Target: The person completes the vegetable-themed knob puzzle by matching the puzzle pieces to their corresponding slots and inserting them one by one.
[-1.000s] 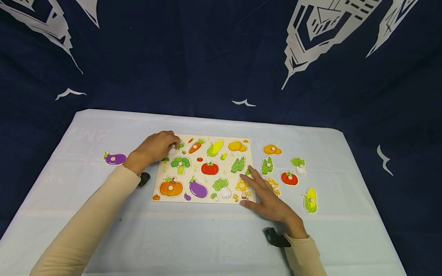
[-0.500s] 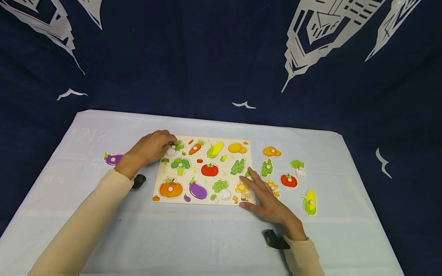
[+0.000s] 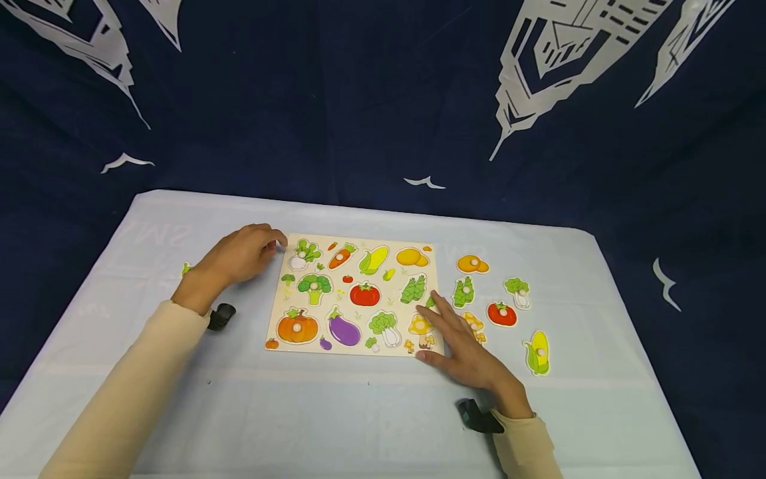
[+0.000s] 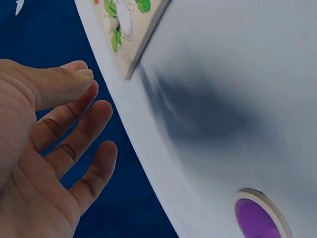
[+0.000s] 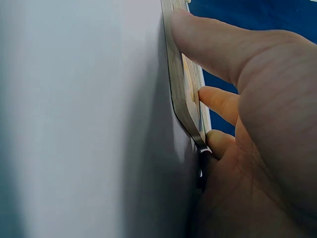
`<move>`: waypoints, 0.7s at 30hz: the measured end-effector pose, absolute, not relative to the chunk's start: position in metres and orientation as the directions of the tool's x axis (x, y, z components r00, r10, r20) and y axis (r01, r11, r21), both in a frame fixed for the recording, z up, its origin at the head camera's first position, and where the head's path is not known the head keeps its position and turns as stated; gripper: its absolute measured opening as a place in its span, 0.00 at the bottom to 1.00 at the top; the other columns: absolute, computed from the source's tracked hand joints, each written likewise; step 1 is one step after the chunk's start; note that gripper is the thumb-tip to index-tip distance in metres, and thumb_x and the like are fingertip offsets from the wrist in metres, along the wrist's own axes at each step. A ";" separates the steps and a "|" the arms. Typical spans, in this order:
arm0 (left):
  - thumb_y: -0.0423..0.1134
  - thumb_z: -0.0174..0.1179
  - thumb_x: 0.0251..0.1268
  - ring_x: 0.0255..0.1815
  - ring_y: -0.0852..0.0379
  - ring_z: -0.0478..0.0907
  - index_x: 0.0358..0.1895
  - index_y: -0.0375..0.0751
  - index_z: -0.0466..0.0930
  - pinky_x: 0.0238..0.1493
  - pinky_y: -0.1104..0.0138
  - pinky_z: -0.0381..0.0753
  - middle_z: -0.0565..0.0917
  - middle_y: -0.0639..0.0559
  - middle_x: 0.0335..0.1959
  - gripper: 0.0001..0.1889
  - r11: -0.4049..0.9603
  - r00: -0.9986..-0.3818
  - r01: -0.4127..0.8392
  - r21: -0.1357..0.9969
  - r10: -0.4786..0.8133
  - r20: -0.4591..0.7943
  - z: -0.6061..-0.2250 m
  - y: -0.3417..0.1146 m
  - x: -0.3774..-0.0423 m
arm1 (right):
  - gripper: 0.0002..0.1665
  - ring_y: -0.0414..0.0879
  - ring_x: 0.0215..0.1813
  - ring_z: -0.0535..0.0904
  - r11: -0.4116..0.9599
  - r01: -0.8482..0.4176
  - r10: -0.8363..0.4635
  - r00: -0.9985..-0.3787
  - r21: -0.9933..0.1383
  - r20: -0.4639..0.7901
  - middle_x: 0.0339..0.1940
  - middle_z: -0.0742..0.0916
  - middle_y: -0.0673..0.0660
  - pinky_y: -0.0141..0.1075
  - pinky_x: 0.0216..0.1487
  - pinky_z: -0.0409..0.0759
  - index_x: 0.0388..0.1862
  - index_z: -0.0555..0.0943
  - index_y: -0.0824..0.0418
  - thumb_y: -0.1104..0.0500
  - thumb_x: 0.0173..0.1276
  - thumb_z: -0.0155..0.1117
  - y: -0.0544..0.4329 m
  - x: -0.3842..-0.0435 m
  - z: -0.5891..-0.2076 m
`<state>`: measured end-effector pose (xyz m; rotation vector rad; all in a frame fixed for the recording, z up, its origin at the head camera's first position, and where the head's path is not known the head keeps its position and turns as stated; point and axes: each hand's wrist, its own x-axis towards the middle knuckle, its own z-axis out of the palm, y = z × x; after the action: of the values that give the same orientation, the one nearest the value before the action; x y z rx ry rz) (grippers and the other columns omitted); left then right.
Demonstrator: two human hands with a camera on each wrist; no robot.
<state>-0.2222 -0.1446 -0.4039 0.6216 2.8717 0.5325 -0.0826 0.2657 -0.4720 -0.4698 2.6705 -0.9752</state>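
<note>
A vegetable peg puzzle board (image 3: 390, 287) lies on the white-covered table. Its radish (image 3: 303, 255), carrot, broccoli (image 3: 314, 287) and pumpkin (image 3: 296, 327) places hold knobbed pieces or show pegs. My left hand (image 3: 235, 253) hovers just off the board's upper left corner. In the left wrist view its fingers bend loosely, with nothing between them. My right hand (image 3: 463, 349) rests on the board's right edge, fingers spread, partly over the mushroom picture. An eggplant piece (image 4: 257, 220) lies left of the board; in the head view the left wrist mostly covers it.
Right of the board lie loose pieces: potato (image 3: 472, 264), asparagus (image 3: 463, 291), tomato (image 3: 501, 314), bok choy (image 3: 517, 293), corn (image 3: 538, 352) and a mushroom (image 3: 473, 324) close to the right hand. A dark blue patterned cloth (image 3: 359, 100) hangs behind the table.
My left hand has let go at the radish and drawn away to the left, off the board. The right hand has stayed on the board's edge.
</note>
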 end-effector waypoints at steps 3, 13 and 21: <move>0.29 0.54 0.71 0.41 0.49 0.74 0.54 0.38 0.82 0.48 0.55 0.76 0.81 0.46 0.39 0.13 0.856 -0.906 0.354 0.377 0.413 -0.088 -0.406 -0.149 -0.222 | 0.49 0.58 0.85 0.39 0.724 -0.211 -0.384 -0.914 -0.657 -0.130 0.85 0.48 0.54 0.68 0.76 0.45 0.80 0.60 0.46 0.44 0.64 0.71 0.266 -0.083 -0.472; 0.28 0.58 0.69 0.39 0.49 0.74 0.52 0.36 0.83 0.45 0.56 0.75 0.80 0.46 0.38 0.12 0.851 -0.905 0.347 0.394 0.414 -0.097 -0.411 -0.161 -0.216 | 0.49 0.59 0.84 0.39 0.719 -0.206 -0.380 -0.916 -0.663 -0.127 0.85 0.49 0.56 0.68 0.76 0.45 0.80 0.60 0.46 0.46 0.64 0.72 0.265 -0.081 -0.471; 0.29 0.63 0.66 0.42 0.48 0.75 0.49 0.38 0.83 0.48 0.53 0.76 0.81 0.46 0.40 0.10 0.861 -0.917 0.330 0.386 0.390 -0.086 -0.409 -0.178 -0.211 | 0.49 0.58 0.84 0.40 0.723 -0.210 -0.378 -0.918 -0.658 -0.123 0.85 0.49 0.55 0.69 0.76 0.45 0.80 0.60 0.46 0.45 0.64 0.72 0.265 -0.082 -0.471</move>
<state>-0.2112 -0.1783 -0.4085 0.5597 2.8741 0.5541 -0.0823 0.2647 -0.4714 -0.4650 2.6800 -0.9791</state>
